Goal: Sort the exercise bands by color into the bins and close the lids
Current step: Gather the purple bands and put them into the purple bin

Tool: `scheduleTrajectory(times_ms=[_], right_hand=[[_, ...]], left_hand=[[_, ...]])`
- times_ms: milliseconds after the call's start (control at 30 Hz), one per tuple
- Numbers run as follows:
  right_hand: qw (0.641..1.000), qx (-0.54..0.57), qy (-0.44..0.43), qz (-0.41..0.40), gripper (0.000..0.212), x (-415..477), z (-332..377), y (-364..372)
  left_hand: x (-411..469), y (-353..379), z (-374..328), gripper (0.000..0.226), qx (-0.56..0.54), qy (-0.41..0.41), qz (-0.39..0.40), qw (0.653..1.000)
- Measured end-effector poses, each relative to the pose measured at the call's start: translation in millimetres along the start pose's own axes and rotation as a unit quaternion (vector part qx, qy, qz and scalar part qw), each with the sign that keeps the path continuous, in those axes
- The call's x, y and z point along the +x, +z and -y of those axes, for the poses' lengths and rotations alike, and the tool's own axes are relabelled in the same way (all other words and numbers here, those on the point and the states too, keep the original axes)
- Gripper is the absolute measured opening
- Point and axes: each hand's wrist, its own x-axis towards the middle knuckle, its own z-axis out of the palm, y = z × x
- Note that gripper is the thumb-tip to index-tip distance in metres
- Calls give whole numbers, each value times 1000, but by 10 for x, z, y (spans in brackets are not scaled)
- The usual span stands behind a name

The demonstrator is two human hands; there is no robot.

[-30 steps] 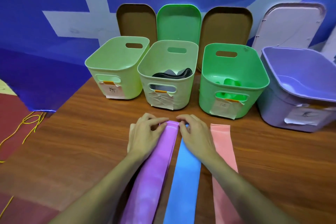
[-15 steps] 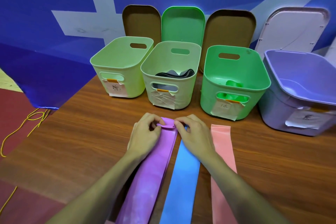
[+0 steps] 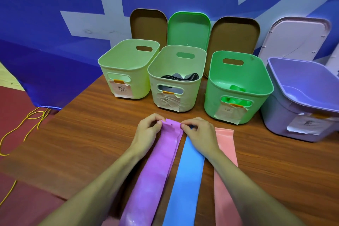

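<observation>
Three bands lie lengthwise on the wooden table: a purple band, a blue band and a pink band. My left hand and my right hand pinch the two far corners of the purple band, whose far end is slightly raised and creased. Behind stand a light green bin, a pale bin holding a dark band, a green bin holding green bands, and a purple bin.
Lids lean on the blue wall behind the bins: two brown lids, a green lid and a pale pink lid. The table's left edge drops to a red floor with a yellow cord.
Both hands have lifted and bunched the purple band's far end a little. The view has shifted slightly, so the bins sit further right.
</observation>
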Motion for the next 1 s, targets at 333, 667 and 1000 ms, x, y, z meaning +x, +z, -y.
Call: scheduleTrajectory(times_ms=[333, 667, 1000], right_hand=[[999, -20, 37, 5, 20, -7, 88, -30], [966, -250, 38, 53, 18, 2, 445, 30], [973, -205, -98, 29, 9, -66, 912, -248]], left_hand=[[-191, -678, -54, 20, -196, -90, -155, 964], [-318, -570, 190, 20, 109, 0, -163, 981], [-334, -671, 117, 17, 51, -26, -111, 992]])
